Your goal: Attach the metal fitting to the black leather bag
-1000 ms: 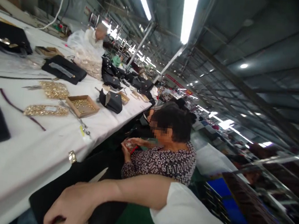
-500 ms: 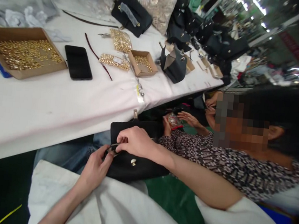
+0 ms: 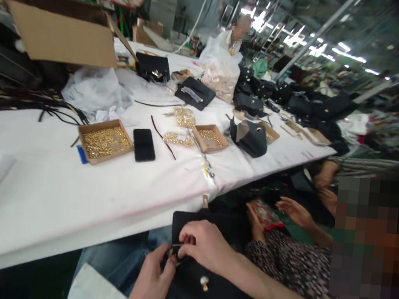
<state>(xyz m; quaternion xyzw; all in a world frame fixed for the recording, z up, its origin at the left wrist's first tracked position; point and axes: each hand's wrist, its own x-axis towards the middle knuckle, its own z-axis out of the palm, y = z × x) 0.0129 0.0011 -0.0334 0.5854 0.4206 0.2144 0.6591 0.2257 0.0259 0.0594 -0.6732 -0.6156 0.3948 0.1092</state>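
A black handbag (image 3: pixel 186 289) lies across my lap, with a gold clasp (image 3: pixel 204 283) on its near side and a metal-tipped tab (image 3: pixel 205 201) sticking up at its far edge. My left hand (image 3: pixel 155 272) is closed, thumb and finger pinching one end of a small dark strap (image 3: pixel 175 250) over the bag. From the right, my right hand (image 3: pixel 207 244) reaches across with curled fingers and pinches the same strap close to the left fingertips. Fine detail of the strap is blurred and partly covered by the fingers.
On the white table (image 3: pixel 110 197) are a cardboard tray of gold fittings (image 3: pixel 105 141), a phone (image 3: pixel 144 145), a smaller box (image 3: pixel 210 139), bags of fittings (image 3: pixel 184 117) and a black bag (image 3: pixel 248 136). A co-worker's hand (image 3: pixel 295 211) is close on the right.
The camera view has tilted up and turned left, so table and hands appear lower and further right. Both hands keep their pinch at the same spot on the handbag.
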